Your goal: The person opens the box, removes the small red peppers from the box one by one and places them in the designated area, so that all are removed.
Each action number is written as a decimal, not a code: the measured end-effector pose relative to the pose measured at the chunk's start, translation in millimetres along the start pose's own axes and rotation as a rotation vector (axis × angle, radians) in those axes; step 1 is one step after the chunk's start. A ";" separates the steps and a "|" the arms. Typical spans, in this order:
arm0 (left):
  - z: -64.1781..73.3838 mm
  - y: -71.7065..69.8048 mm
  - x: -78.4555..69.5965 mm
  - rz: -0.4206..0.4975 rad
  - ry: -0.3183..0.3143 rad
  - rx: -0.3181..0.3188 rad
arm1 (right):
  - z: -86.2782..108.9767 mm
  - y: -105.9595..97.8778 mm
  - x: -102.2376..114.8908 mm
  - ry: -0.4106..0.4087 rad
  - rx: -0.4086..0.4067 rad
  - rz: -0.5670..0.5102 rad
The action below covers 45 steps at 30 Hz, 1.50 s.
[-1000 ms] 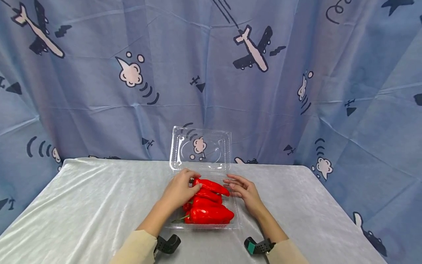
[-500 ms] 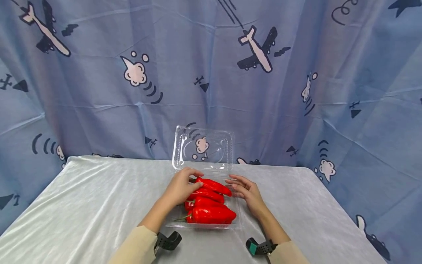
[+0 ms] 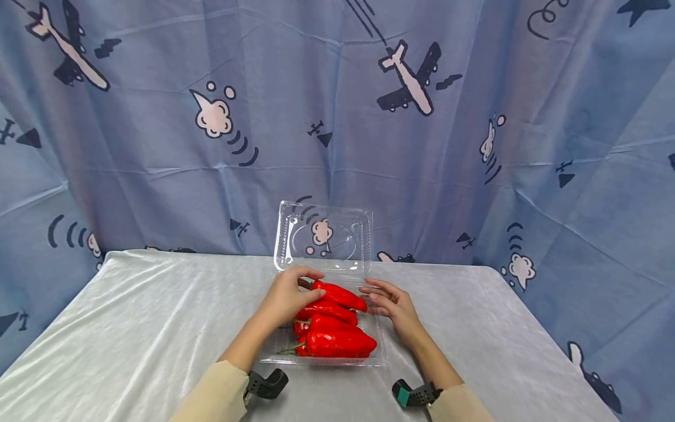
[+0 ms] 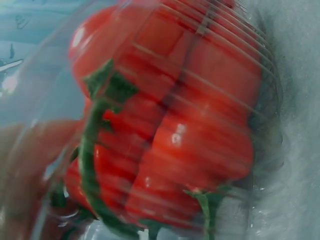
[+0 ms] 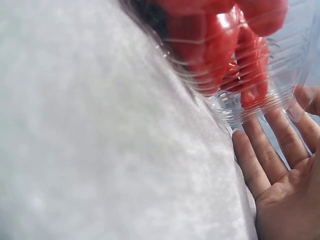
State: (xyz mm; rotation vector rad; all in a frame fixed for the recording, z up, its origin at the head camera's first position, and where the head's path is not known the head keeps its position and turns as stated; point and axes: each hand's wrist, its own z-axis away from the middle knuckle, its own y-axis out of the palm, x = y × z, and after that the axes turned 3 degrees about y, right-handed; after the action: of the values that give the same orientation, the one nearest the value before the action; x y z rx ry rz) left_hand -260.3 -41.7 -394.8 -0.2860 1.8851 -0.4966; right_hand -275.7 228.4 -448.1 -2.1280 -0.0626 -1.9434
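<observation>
A hinged clear plastic box [image 3: 321,362] holds several shiny red peppers [image 3: 337,341] with green stems, lying crosswise in a stack. My left hand [image 3: 287,296] reaches over the box's left side. Its thumb and fingers pinch the stem end of the farthest red pepper, which lies across the far part of the box. In the left wrist view, that hand is a blur beside a curved green stem [image 4: 89,160]. At the box's right wall, my right hand [image 3: 392,305] stays with fingers extended. The right wrist view shows its fingers [image 5: 285,137] against the ribbed clear wall.
The box's clear lid [image 3: 323,237] stands raised at the back, in front of a blue curtain [image 3: 295,117] with airplane prints. A pale cloth [image 3: 174,316] covers the table. Black straps [image 3: 268,384] sit at both wrists.
My left hand and the farthest pepper have shifted slightly, and more of the pepper below it shows at its left end. The right hand keeps its place at the box's wall.
</observation>
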 end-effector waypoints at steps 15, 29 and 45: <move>-2.3 -6.1 -2.0 0.057 -0.014 -0.015 | 0.7 0.1 0.1 -0.006 0.002 0.007; -2.8 -18.0 -8.4 0.107 -0.010 -0.057 | -0.5 -0.4 -0.3 -0.017 0.009 -0.005; -3.9 -38.0 -12.8 0.064 0.035 -0.081 | 0.5 -0.1 0.3 -0.015 0.004 0.011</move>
State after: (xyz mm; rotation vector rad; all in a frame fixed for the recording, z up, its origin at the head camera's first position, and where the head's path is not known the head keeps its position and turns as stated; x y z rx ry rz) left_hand -260.8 -69.1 -365.1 -0.2710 1.9453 -0.3855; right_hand -275.2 228.5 -447.8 -2.1365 -0.0582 -1.9194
